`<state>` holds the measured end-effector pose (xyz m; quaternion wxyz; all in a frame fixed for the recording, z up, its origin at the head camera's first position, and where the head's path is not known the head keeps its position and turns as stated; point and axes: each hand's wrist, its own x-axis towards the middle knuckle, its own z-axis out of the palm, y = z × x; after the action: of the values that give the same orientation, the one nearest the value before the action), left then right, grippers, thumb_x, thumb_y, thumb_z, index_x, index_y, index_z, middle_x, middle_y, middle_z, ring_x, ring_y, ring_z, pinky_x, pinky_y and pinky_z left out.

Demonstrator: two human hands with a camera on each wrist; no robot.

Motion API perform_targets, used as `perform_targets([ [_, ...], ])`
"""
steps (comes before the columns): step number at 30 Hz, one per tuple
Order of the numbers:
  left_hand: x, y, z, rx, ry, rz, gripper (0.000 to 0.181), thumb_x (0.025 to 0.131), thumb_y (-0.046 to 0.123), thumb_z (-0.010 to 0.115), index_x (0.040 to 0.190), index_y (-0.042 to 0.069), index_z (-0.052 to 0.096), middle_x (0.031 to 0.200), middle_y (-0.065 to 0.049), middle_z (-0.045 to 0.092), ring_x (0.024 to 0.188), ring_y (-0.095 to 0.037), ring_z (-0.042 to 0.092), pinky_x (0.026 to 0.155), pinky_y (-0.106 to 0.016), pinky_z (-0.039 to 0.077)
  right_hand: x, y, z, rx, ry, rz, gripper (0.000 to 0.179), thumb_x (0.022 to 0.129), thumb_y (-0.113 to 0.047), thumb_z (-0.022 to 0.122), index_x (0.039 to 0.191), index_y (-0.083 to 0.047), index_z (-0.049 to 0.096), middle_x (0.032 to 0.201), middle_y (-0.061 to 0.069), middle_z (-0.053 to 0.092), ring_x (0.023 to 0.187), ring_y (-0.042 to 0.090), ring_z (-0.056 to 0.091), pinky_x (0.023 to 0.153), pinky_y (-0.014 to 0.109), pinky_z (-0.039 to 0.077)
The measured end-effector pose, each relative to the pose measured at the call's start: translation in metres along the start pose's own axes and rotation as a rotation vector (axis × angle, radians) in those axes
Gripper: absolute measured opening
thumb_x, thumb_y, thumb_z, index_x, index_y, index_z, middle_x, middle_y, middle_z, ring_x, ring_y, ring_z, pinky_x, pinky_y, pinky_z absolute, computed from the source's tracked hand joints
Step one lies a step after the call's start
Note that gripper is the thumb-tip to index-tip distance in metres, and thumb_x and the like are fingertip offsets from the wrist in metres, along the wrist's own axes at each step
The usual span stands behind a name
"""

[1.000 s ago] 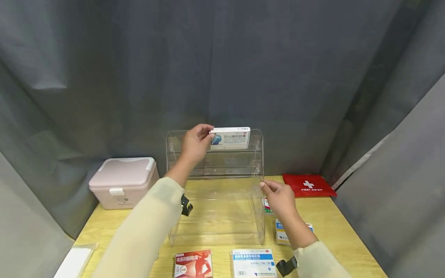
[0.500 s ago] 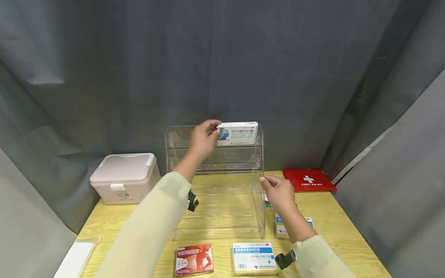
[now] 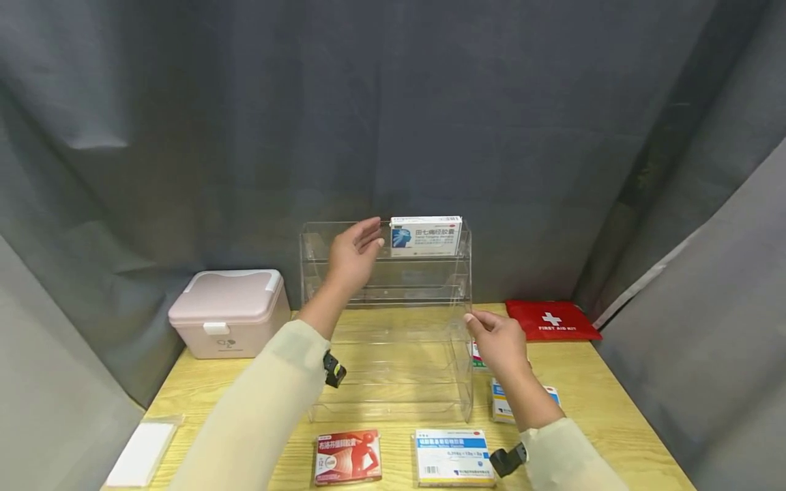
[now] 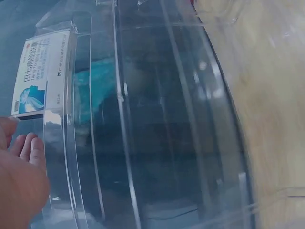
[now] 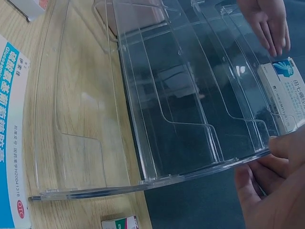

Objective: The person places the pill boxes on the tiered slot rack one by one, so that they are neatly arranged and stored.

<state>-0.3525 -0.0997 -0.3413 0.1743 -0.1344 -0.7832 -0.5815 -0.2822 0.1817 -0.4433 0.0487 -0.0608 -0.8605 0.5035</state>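
A white medicine box (image 3: 426,236) with a blue head picture stands in the top tier of a clear tiered display rack (image 3: 393,410), at its right end. Just left of the box is my left hand (image 3: 355,256), its fingers extended and holding nothing. In the left wrist view a small gap shows between the fingertips and the box (image 4: 40,74). My right hand (image 3: 500,341) pinches the rack's right side edge between thumb and fingers. The right wrist view shows the thumb on the clear side panel (image 5: 157,183). The rack's lower tiers hold no boxes.
In front of the rack lie a red medicine box (image 3: 347,457) and a blue-and-white one (image 3: 454,457). Another blue-and-white box (image 3: 502,402) sits by the right forearm. A pink lidded case (image 3: 227,314) stands left, a red first aid pouch (image 3: 552,319) right, a white packet (image 3: 144,453) front left.
My left hand slid the white medicine box rightward along the top tier, then let go and drew slightly left. The right hand keeps its hold on the rack's edge.
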Motion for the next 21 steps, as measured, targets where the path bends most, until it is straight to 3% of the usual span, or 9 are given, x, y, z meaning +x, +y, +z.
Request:
perform_targets([
  [5, -0.049, -0.018, -0.025, 0.035, -0.005, 0.0, 0.044, 0.109, 0.013, 0.069, 0.151, 0.005, 0.062, 0.15, -0.012, 0.068, 0.142, -0.028, 0.065, 0.12, -0.033, 0.054, 0.0, 0.001, 0.0, -0.009, -0.01, 0.001, 0.046, 0.11, -0.042, 0.066, 0.146, -0.014, 0.071, 0.143, 0.015, 0.073, 0.139, 0.041, 0.064, 0.118, 0.07, 0.048],
  [9, -0.093, -0.038, -0.053, -0.021, 0.014, -0.012, 0.044, 0.107, 0.012, 0.072, 0.148, 0.001, 0.062, 0.147, -0.017, 0.068, 0.141, -0.032, 0.065, 0.115, -0.026, 0.055, 0.001, 0.002, -0.004, -0.022, 0.005, 0.005, 0.048, 0.11, -0.044, 0.066, 0.147, -0.015, 0.071, 0.141, 0.015, 0.074, 0.137, 0.04, 0.065, 0.116, 0.072, 0.047],
  [13, -0.126, -0.059, -0.09, -0.001, 0.039, -0.077, 0.044, 0.107, 0.013, 0.072, 0.148, 0.001, 0.062, 0.149, -0.02, 0.066, 0.143, -0.036, 0.063, 0.11, -0.014, 0.053, 0.007, 0.003, -0.011, -0.017, 0.025, -0.001, 0.049, 0.11, -0.045, 0.065, 0.147, -0.013, 0.07, 0.14, 0.016, 0.074, 0.136, 0.04, 0.066, 0.114, 0.066, 0.052],
  [16, -0.152, -0.079, -0.121, 0.07, 0.022, -0.157, 0.047, 0.108, 0.02, 0.072, 0.15, 0.002, 0.061, 0.153, -0.02, 0.065, 0.145, -0.037, 0.061, 0.107, -0.011, 0.053, 0.009, 0.006, -0.013, -0.022, 0.036, 0.002, 0.049, 0.11, -0.045, 0.065, 0.147, -0.013, 0.07, 0.141, 0.017, 0.073, 0.136, 0.041, 0.065, 0.113, 0.064, 0.054],
  [21, -0.201, -0.121, -0.164, 0.167, -0.095, -0.33, 0.067, 0.104, 0.036, 0.077, 0.159, 0.007, 0.052, 0.164, -0.018, 0.054, 0.155, -0.042, 0.048, 0.122, -0.038, 0.051, 0.009, 0.009, -0.017, -0.048, 0.049, 0.024, 0.049, 0.11, -0.047, 0.064, 0.147, -0.015, 0.07, 0.144, 0.017, 0.072, 0.139, 0.043, 0.062, 0.112, 0.066, 0.052],
])
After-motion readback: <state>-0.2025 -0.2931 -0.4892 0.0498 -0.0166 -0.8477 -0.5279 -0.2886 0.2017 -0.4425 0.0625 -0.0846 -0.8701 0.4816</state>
